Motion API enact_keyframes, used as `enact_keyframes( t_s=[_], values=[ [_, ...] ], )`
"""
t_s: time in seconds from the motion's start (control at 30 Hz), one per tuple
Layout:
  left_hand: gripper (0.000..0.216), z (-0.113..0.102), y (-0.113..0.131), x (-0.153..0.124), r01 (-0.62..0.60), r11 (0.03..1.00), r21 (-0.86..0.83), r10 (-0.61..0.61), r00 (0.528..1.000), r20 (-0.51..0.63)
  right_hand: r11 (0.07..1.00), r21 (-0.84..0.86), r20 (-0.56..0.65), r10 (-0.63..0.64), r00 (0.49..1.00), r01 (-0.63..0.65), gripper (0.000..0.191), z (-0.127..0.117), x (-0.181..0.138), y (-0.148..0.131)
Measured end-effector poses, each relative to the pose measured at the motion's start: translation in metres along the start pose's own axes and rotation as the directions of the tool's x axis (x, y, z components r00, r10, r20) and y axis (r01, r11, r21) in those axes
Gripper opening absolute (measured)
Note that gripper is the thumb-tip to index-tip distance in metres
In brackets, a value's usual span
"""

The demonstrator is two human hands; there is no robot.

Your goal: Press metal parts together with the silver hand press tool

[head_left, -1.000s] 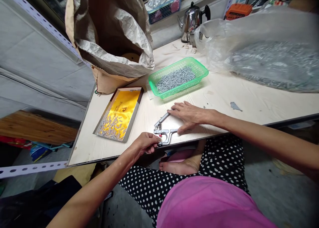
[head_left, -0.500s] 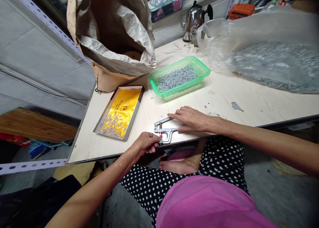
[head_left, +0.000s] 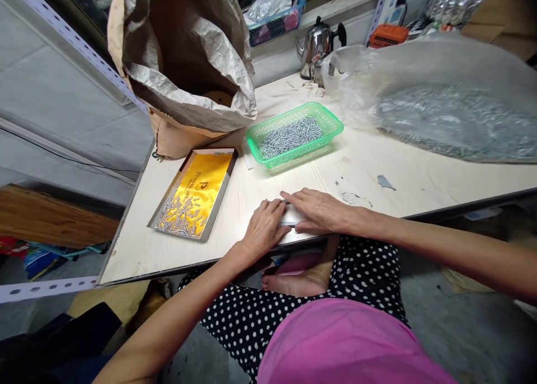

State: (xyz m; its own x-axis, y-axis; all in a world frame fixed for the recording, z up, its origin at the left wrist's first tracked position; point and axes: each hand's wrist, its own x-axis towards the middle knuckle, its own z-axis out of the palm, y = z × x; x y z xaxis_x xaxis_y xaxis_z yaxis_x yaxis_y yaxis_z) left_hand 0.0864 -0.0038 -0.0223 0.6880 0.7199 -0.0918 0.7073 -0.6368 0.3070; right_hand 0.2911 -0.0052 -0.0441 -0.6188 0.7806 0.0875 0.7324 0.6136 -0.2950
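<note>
A grey metal hand-press pliers (head_left: 287, 224) lies at the table's front edge, mostly covered by both hands; only parts of its handles show. My right hand (head_left: 319, 209) is around the handle ends, thumb on the near handle and fingers at the far one. Over the head end curls my left hand (head_left: 263, 224), its fingers bent down and its thumb toward the handles. What sits in the tool's jaws is hidden. Left of my left hand is a shallow tray (head_left: 221, 202) with a yellow lining and loose small silver metal pins (head_left: 180, 213).
Behind the hands stands a green plastic basket (head_left: 293, 155) of many small silver pins. A large open paper sack (head_left: 180, 127) is at the back left. At the right lies a clear plastic bag (head_left: 453, 110) of metal parts. A steel kettle (head_left: 318, 43) stands at the back.
My left hand has moved from the tool's near lower end up over its head, covering the spring and jaws. My right hand stays on the handles. The view has shifted slightly.
</note>
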Motion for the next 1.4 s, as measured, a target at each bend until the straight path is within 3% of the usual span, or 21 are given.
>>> enact_keyframes(
  t_s=[0.1,0.23,0.37,0.6,0.77,1.0,1.17,1.27,1.4],
  values=[
    [0.067,-0.005,-0.003,0.009,-0.030,0.995,0.092,0.026,0.998,0.050,0.992,-0.052,0.081,0.121,0.989,-0.117,0.085,-0.010,-0.001,-0.001],
    [0.074,-0.009,-0.008,0.018,-0.095,0.985,0.146,0.081,0.992,0.100,0.982,-0.111,0.171,0.168,0.971,-0.150,0.061,-0.022,0.000,-0.007],
    [0.055,-0.009,-0.011,0.025,-0.120,0.977,0.174,0.102,0.989,0.108,0.969,-0.192,0.187,0.190,0.964,-0.153,0.044,-0.021,0.003,-0.013],
    [0.029,-0.008,-0.014,0.026,0.029,0.984,0.176,-0.038,0.998,0.047,0.962,-0.267,0.170,0.103,0.980,-0.055,0.016,-0.020,0.018,-0.010],
    [0.022,-0.001,-0.016,0.023,0.091,0.980,0.176,-0.093,0.996,0.002,0.971,-0.237,0.228,0.041,0.973,0.015,0.016,-0.015,0.029,-0.006],
    [0.027,-0.002,-0.014,0.021,0.136,0.972,0.192,-0.129,0.990,-0.047,0.973,-0.232,0.185,0.034,0.982,0.010,0.016,-0.008,0.029,-0.002],
    [0.052,0.007,-0.002,0.006,0.198,0.961,0.193,-0.172,0.974,-0.146,0.995,-0.094,0.191,-0.004,0.982,0.022,0.049,-0.019,0.033,0.018],
    [0.050,0.027,0.016,-0.011,0.119,0.977,0.178,-0.077,0.970,-0.230,0.997,-0.071,0.183,0.003,0.983,0.011,0.034,-0.020,0.037,0.027],
    [0.058,0.054,0.038,-0.024,-0.005,0.995,0.100,0.031,0.967,-0.254,0.982,-0.184,0.094,0.053,0.994,-0.035,0.020,-0.012,0.051,0.031]
  ],
)
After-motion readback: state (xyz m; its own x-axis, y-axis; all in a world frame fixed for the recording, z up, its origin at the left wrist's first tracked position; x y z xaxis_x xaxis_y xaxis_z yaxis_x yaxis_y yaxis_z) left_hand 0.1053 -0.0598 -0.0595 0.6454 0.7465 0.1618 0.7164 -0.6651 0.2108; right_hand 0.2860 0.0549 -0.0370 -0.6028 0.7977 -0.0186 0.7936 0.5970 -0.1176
